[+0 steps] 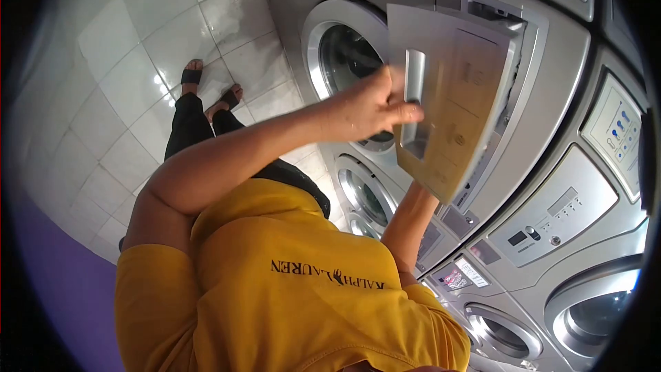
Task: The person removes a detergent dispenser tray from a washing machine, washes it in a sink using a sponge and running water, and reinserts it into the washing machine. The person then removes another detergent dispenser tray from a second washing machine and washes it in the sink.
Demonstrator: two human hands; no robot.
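Observation:
My left hand (379, 107) reaches across from the left, its fingers and thumb closed on the silver handle (414, 86) of a flat panel (463, 107). The panel has faint printed markings and a yellowish reflection. It stands out at an angle from the front of a grey washing machine (561, 48), with an opening showing behind its far edge. My right forearm (412, 224) passes up behind the panel's lower edge, and the panel hides my right hand.
Round machine doors (320, 48) line the machine fronts beside and below the panel. A control panel (564, 208) with a small display and a label sheet (617, 134) are at the right. Pale floor tiles (113, 79) and my feet in dark sandals (192, 74) show at the upper left.

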